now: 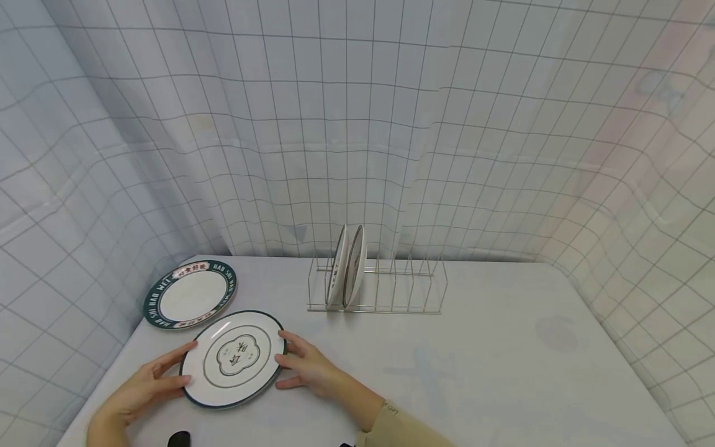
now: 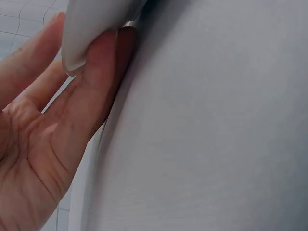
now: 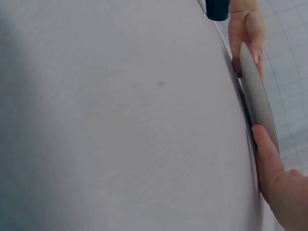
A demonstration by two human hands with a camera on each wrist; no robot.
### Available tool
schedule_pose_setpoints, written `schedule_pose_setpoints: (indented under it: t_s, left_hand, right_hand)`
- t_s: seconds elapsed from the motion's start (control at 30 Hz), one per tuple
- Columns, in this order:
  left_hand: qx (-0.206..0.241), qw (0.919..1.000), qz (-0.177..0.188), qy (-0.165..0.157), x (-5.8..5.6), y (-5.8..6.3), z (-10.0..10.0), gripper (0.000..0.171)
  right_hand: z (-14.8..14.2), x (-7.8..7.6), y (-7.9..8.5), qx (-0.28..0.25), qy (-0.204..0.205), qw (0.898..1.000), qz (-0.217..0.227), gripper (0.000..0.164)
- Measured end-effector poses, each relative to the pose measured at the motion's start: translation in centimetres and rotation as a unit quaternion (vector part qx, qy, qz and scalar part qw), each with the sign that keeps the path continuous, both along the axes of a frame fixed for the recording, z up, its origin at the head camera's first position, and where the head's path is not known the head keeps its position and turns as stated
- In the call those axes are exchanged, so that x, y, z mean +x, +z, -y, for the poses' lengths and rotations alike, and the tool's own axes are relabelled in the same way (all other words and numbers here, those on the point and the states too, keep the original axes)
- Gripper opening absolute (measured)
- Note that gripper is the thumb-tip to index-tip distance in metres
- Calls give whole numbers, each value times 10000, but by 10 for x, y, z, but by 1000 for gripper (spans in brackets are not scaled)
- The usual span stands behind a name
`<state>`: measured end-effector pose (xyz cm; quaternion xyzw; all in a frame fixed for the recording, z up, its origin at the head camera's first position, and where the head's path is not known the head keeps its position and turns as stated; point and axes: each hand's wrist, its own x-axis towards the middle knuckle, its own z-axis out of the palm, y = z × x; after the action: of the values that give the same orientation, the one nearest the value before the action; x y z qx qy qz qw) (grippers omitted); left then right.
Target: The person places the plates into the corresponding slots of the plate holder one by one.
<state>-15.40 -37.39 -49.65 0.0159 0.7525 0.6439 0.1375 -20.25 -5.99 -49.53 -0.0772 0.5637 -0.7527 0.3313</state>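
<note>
A white plate [image 1: 237, 360] with a thin dark rim and a dark printed emblem in its centre is held by both hands at the table's left front. My left hand [image 1: 148, 385] pinches its left edge; in the left wrist view a digit reaches under the plate [image 2: 96, 29] while other fingers lie on the far side. On the opposite edge my right hand [image 1: 307, 366] grips the rim. The right wrist view shows the plate [image 3: 260, 106] edge-on, slightly above the tabletop, between the two hands.
A green-rimmed white plate [image 1: 192, 295] with lettering lies behind, at the left. Farther back stands a wire dish rack [image 1: 391, 308]; two plates [image 1: 355, 267] stand upright in its left slots. Grid-patterned curtains [image 1: 363, 124] enclose the white table [image 1: 475, 372]. A small black object [image 1: 179, 439] shows at the front edge.
</note>
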Motion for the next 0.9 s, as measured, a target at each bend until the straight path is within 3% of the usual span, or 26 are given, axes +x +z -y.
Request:
schedule_pose_setpoints:
  t_s: [0.1, 0.2, 0.3, 0.4, 0.63, 0.77, 0.9]
  left_hand:
    - [231, 9992, -224, -245, 0, -2, -5, 57]
    - [244, 9993, -263, -113, -2, -1, -12, 62]
    - [422, 9983, -406, 58, -5, 3, -21, 64]
    - [874, 9942, -590, 194, -10, 9, -29, 63]
    - [2070, 9743, -889, 66, -23, 31, -52, 63]
    - [2406, 9665, -890, -7, -32, 47, -66, 63]
    - [2480, 9657, -763, 65, -43, 64, -85, 63]
  right_hand:
    - [-2, -1, 0, 98, -98, 9999, 97, 54]
    - [-4, -4, 1, 50, -238, 9997, 46, 55]
    - [-8, -8, 5, -185, -318, 9989, -277, 58]
    - [-14, -14, 13, -509, -337, 9954, -733, 61]
    - [-31, -26, 41, -832, -196, 9882, -1269, 62]
    - [-44, -28, 58, -1117, -162, 9852, -1289, 65]
    - [-58, -31, 75, -1440, -304, 9789, -1417, 72]
